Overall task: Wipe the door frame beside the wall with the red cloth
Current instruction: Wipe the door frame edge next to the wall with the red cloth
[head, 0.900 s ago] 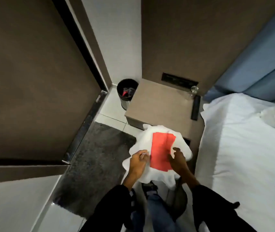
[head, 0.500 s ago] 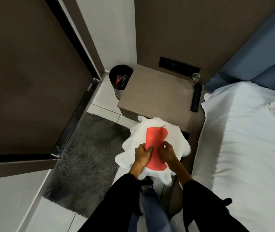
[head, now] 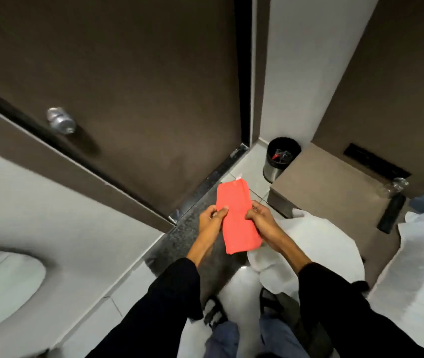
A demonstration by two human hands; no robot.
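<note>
The red cloth is folded into a long strip and held in the air in front of me. My left hand pinches its left edge and my right hand grips its right edge. The dark brown door fills the upper left. Its frame runs as a brown strip down the door's right side, next to the white wall. Another stretch of the frame crosses diagonally at the left. Both hands are well below and in front of the frame.
A metal door knob sticks out at the left. A black bin stands in the corner beside a brown bedside table. A white towel lies below my right arm, a bed at right. A grey mat covers the floor.
The red cloth was lifted off the white towel and now hangs between both hands. My view swung left toward the door, bringing the knob and frame into sight.
</note>
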